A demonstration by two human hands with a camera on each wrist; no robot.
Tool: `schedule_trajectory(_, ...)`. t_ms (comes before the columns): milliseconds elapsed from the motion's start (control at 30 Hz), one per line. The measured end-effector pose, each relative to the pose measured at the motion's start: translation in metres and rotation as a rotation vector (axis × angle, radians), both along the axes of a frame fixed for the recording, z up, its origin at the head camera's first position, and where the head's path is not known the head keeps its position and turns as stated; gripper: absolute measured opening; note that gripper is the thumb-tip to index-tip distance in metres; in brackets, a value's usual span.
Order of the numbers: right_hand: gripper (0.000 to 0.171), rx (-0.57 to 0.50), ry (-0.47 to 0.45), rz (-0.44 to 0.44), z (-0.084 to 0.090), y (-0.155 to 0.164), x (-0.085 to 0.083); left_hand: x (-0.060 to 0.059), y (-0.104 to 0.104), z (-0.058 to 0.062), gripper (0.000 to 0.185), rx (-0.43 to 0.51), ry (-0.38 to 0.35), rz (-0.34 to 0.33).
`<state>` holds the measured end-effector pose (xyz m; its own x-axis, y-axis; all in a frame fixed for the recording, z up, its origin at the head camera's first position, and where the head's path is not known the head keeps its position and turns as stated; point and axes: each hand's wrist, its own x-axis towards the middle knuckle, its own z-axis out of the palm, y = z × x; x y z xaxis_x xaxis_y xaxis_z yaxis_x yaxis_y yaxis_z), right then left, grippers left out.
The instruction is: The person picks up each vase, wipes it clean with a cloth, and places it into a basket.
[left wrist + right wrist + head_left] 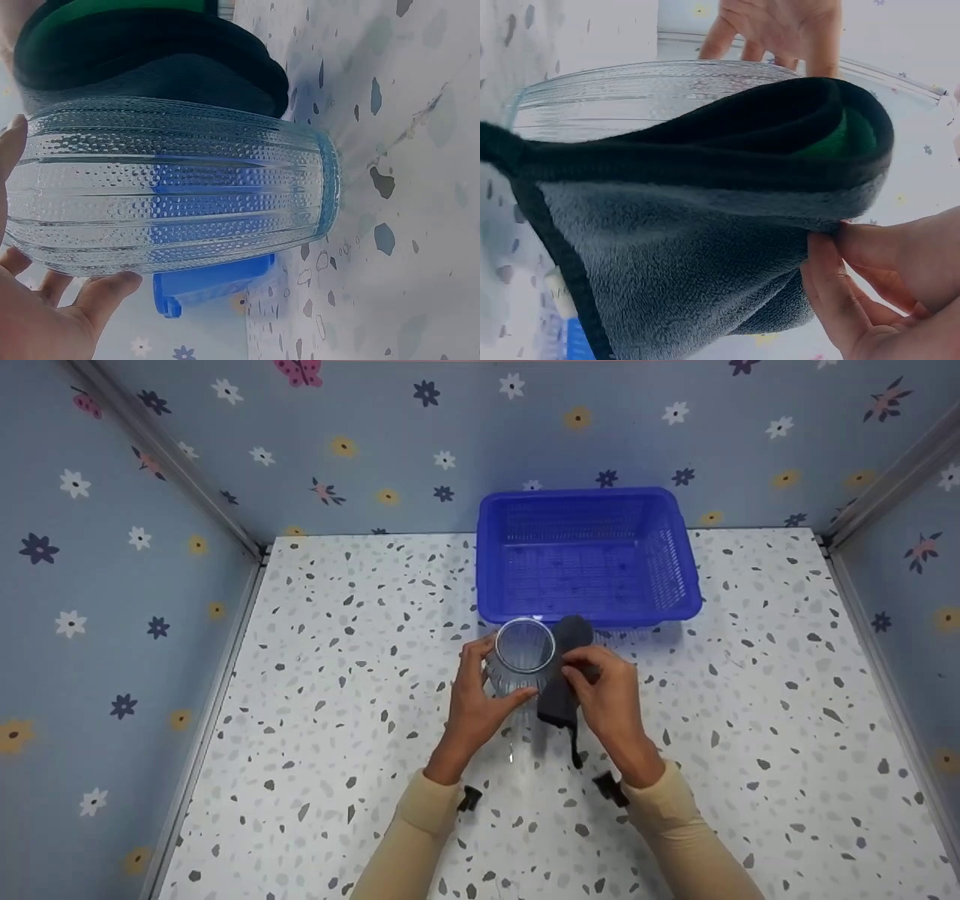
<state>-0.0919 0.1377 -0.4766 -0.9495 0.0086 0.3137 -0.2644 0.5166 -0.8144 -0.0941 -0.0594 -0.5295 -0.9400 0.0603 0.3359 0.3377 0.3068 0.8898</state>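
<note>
A clear ribbed glass vase with a dotted texture stands upright on the speckled table. My left hand holds it around its upper part, thumb on the near side and fingers on the far side. Close beside the vase on the right hangs a dark grey cloth with black edging, a loop and a green inner face, folded over. My right hand pinches this cloth between thumb and fingers. In the left wrist view the cloth lies right along the vase's side; whether they touch I cannot tell.
A blue plastic basket with perforated walls stands just behind the vase, near the back wall. Flower-patterned panels enclose the speckled table at the back and both sides.
</note>
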Motion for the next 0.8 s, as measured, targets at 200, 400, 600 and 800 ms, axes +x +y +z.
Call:
schedule_trajectory(200, 0.011, -0.045, -0.046, -0.011, -0.025, 0.004, -0.003, -0.001, 0.001, 0.000, 0.082, 0.041, -0.042, 0.006)
schedule_trajectory(400, 0.011, -0.041, -0.110, -0.025, -0.063, 0.003, -0.007, 0.001, 0.002, 0.001, 0.083, 0.106, -0.109, 0.025)
schedule_trajectory(600, 0.012, -0.022, -0.114, -0.027, -0.088, 0.001, -0.010, 0.001, 0.004, 0.000, 0.087, 0.133, -0.150, 0.033)
schedule_trajectory(800, 0.013, -0.026, -0.085, -0.065, -0.097, -0.001, -0.011, 0.002, 0.005, 0.000, 0.090, 0.120, -0.164, 0.045)
